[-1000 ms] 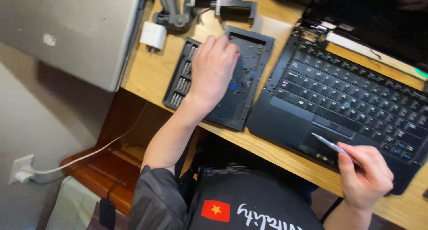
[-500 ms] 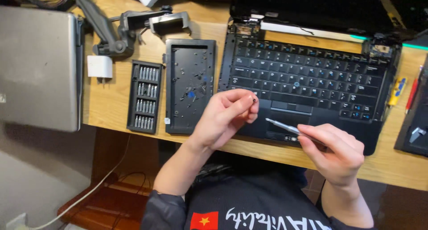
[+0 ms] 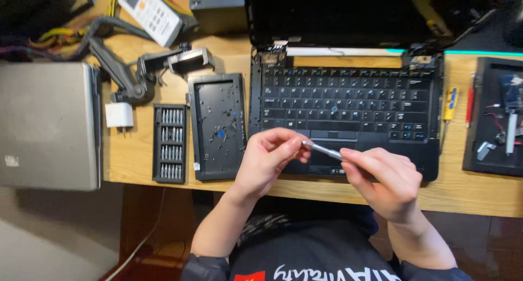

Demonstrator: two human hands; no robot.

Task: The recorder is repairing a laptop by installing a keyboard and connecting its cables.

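My right hand [image 3: 384, 180] grips a slim silver screwdriver [image 3: 324, 150] by its handle, over the front edge of an open black laptop [image 3: 348, 104]. My left hand [image 3: 269, 161] pinches the screwdriver's tip end with thumb and fingers. Both hands hover above the laptop's palm rest. To the left lie a black tray [image 3: 218, 125] dotted with small screws and a black case of screwdriver bits [image 3: 170, 143].
A closed silver laptop [image 3: 49, 125] lies at far left beside a white charger plug [image 3: 119, 116]. A black clamp arm [image 3: 141, 74], a white remote [image 3: 150, 11], a yellow tool [image 3: 451, 102] and a black parts tray [image 3: 493, 115] share the wooden desk [image 3: 479, 194].
My left hand left the screw tray, crossed to the right and now pinches the screwdriver's tip. The view swung from the left side to straight over the laptop.
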